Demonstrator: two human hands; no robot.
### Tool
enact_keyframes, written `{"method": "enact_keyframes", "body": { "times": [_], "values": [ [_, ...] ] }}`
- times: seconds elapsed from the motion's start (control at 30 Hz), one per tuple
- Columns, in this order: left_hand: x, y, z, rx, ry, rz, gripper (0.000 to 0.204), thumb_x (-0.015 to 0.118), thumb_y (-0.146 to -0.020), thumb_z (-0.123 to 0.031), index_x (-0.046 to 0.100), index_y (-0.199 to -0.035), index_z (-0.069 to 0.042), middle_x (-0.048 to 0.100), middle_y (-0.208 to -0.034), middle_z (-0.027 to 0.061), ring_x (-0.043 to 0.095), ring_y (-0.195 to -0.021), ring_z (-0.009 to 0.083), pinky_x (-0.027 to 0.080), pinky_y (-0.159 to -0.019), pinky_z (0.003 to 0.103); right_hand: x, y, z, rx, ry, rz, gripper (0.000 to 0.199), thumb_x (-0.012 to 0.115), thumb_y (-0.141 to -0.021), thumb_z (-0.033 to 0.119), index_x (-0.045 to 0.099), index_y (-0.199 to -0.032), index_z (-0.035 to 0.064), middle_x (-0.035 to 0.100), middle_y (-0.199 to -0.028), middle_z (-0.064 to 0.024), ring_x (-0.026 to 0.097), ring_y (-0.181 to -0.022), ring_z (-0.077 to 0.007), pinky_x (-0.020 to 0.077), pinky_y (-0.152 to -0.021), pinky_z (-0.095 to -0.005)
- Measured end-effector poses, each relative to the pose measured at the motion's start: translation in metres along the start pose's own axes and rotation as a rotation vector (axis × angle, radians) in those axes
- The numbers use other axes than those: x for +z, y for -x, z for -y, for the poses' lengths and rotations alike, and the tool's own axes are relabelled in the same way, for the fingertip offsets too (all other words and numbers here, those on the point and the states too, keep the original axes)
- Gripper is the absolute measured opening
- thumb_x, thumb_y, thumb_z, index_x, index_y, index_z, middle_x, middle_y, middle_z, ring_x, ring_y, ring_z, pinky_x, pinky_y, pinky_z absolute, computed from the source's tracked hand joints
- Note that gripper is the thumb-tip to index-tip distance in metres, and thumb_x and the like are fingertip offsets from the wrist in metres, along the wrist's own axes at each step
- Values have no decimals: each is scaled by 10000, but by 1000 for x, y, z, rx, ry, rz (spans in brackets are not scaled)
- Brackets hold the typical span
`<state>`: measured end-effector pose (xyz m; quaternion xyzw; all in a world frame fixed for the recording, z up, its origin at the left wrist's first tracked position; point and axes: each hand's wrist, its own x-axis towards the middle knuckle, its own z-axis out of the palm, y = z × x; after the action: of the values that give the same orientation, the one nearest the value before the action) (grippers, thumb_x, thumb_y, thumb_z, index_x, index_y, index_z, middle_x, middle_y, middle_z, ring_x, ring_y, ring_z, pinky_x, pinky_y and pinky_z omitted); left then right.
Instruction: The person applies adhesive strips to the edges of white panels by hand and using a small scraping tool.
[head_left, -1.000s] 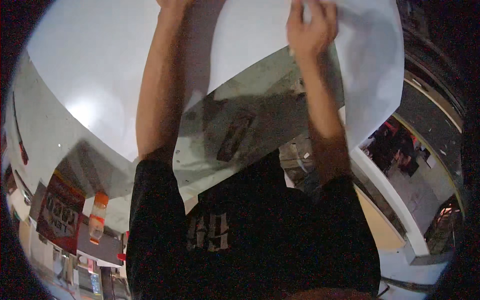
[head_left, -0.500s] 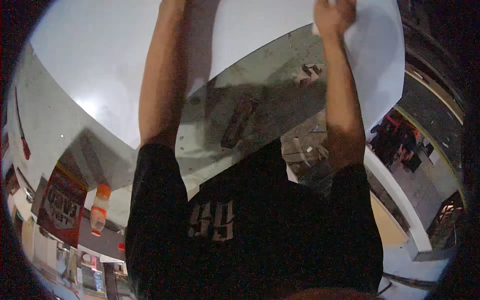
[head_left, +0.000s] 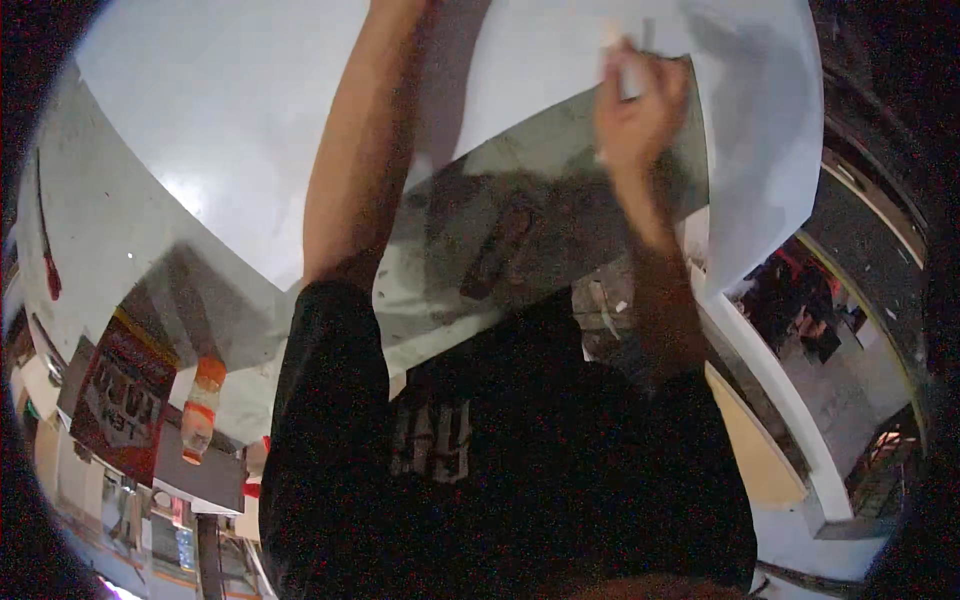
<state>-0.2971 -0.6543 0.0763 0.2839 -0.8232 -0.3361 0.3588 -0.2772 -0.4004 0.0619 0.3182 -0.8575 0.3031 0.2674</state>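
A large glossy white sheet [head_left: 230,110] covers the far part of a grey-green tabletop [head_left: 570,135]. My left forearm [head_left: 362,140] reaches over the sheet, and the hand itself is cut off by the top edge. Near the sheet's inner edge, my right hand [head_left: 642,110] is raised, smeared by motion, with its fingers curled in. Something small and whitish shows between those fingers, too blurred to name. Just beyond the fingertips is a thin grey mark or strip [head_left: 648,36]. Nearer me on the tabletop lies a dark oblong block [head_left: 497,250], in shadow.
At the left stand a bottle with orange cap and label [head_left: 203,410] and a dark red box [head_left: 122,400]. A thin red-ended tool [head_left: 50,270] lies at the far left. On the right, a pale beam [head_left: 765,390] runs past dark clutter [head_left: 790,285] on the floor.
My right hand has come down from the top edge toward me and a little left, with its fingers now curled. My left forearm has shifted slightly right in the picture.
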Motion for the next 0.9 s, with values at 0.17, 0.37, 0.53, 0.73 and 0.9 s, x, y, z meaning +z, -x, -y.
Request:
{"method": "enact_keyframes", "body": {
  "times": [0.17,0.37,0.53,0.73,0.9],
  "values": [
    [2,2,0,24,2,-44,502,400,-1032,-379,486,-1327,18,352,-1448,284,313,-1365,428,320,-1105,502,6,-56,13,-82,329,139,207,754,-821,226,715,-956,74,667,-954,-150,652,-893,-324,519,-763,-422],
    [-3,-1,6,-44,18,-40,516,397,-1031,-403,483,-1339,2,330,-1452,295,317,-1359,437,327,-1104,503,-26,-13,-4,4,158,217,216,764,-790,193,714,-959,69,663,-912,-145,648,-895,-330,514,-740,-448],
    [1,-1,-12,-20,108,-37,525,379,-1035,-407,488,-1335,10,320,-1457,293,306,-1366,433,324,-1109,505,16,-53,30,60,436,219,217,792,-752,101,722,-956,77,648,-898,-139,640,-875,-313,517,-745,-406],
    [-9,1,-6,-45,60,-46,518,384,-1032,-391,482,-1337,16,338,-1446,290,294,-1369,439,323,-1110,515,-24,-9,10,92,152,194,199,787,-759,116,718,-941,72,620,-864,-135,621,-837,-334,502,-723,-430],
    [2,-1,-10,0,104,-40,522,378,-1034,-400,481,-1337,13,337,-1444,294,303,-1362,446,332,-1101,517,18,-50,30,-132,269,72,191,756,-808,205,710,-934,69,642,-870,-156,612,-812,-348,483,-683,-426]
  ]
}}
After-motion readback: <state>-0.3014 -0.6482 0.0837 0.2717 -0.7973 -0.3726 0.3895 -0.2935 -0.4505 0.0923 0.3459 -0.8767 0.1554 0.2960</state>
